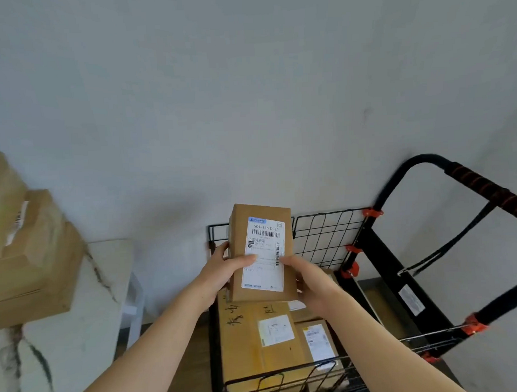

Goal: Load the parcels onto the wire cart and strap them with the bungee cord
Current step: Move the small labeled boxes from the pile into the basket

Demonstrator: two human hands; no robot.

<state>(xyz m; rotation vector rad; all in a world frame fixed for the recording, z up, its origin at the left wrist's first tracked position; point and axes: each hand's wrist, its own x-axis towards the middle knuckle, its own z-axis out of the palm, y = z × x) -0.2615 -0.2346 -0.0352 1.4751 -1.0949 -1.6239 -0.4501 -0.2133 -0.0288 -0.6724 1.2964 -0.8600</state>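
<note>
I count one wire cart (327,237) with five orange clips (372,213) showing. Two hands, left hand (225,268) and right hand (308,279), share one labelled parcel (261,255). In the cart are two sure boxes: a large box (252,344) and a small box (317,341). The bench (78,292) carries one blurred stack (32,265), perhaps three boxes.

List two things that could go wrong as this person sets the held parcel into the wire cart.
1. The left hand and right hand grip the held parcel near its lower end only; it may tip or slip.
2. Set across the large box and small box in the wire cart, it might rock.
</note>
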